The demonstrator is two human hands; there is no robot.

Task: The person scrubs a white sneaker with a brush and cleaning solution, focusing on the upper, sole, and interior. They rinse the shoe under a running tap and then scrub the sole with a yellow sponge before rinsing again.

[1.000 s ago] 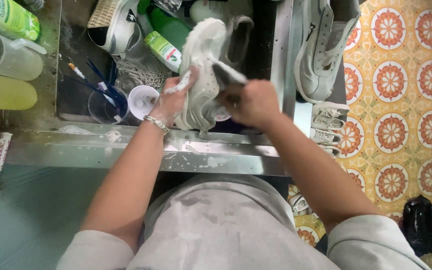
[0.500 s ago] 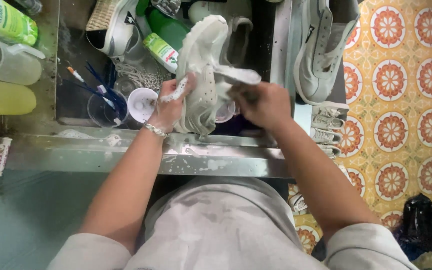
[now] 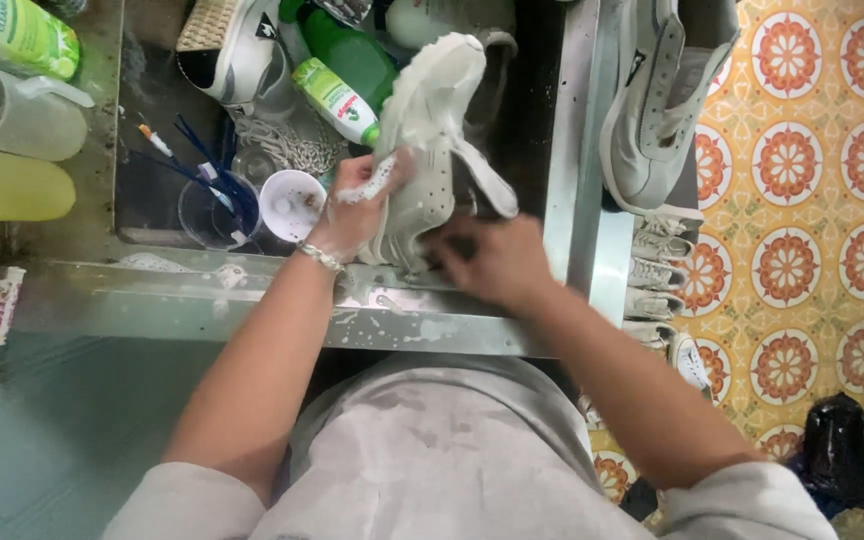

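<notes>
Here the white sneaker [image 3: 427, 140] stands over the sink [image 3: 152, 215], its long axis running away from the person, toe far. The left hand [image 3: 352, 205] grips its left side; the right hand [image 3: 487, 262] sits at the near end, apparently closed on something hidden.

Wet white leather shoe [image 3: 422, 150]; shiny steel sink rim [image 3: 252, 310]

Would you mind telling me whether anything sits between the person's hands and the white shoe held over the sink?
Nothing visible does. The left hand grips the soapy white shoe on its side, and the right hand presses against its lower end. The green bottle and white cup lie beside the shoe, not between.
</notes>
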